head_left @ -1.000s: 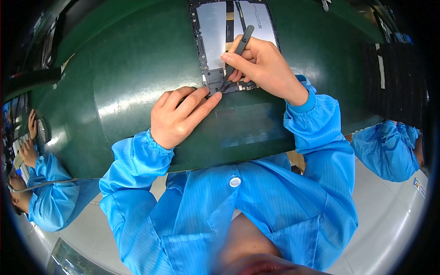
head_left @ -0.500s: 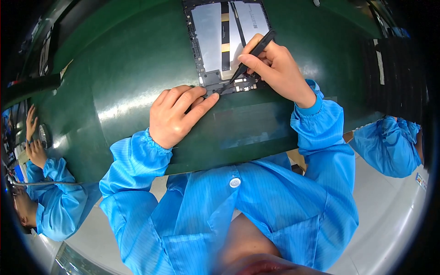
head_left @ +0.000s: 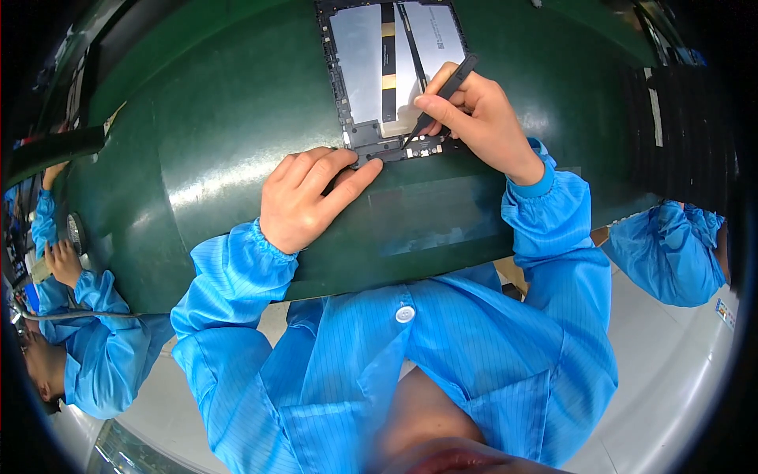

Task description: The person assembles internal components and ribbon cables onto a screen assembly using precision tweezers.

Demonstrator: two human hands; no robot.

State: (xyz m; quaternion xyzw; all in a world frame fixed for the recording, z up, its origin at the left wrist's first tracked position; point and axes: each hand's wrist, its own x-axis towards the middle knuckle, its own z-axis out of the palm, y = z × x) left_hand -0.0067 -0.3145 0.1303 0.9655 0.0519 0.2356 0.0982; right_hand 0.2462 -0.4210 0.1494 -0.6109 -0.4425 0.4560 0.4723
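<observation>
An opened tablet (head_left: 355, 71) lies flat on the green work surface, its silver battery plates and a black-and-yellow ribbon strip showing. My left hand (head_left: 304, 201) grips its near left corner, with the thumb along the near edge and the fingers on the left side. Between thumb and fingers of my right hand (head_left: 493, 126) is a pair of black tweezers (head_left: 452, 84). They slant down to the left, tip at the dark parts along the tablet's near edge, beside a small board (head_left: 424, 148). Whether the tip touches or pinches anything is too small to tell.
Left of me a co-worker's hand (head_left: 63, 263) is at the table edge, near a small round object (head_left: 75, 233). A black ribbed block (head_left: 679, 134) stands on the right, with another person's blue sleeve (head_left: 663, 251) below it. A clear rectangular film (head_left: 442, 213) lies before me.
The tweezers' tip has shifted slightly right and down along the near edge. My left thumb has slid a little to the right. One co-worker's hand at the left has moved up.
</observation>
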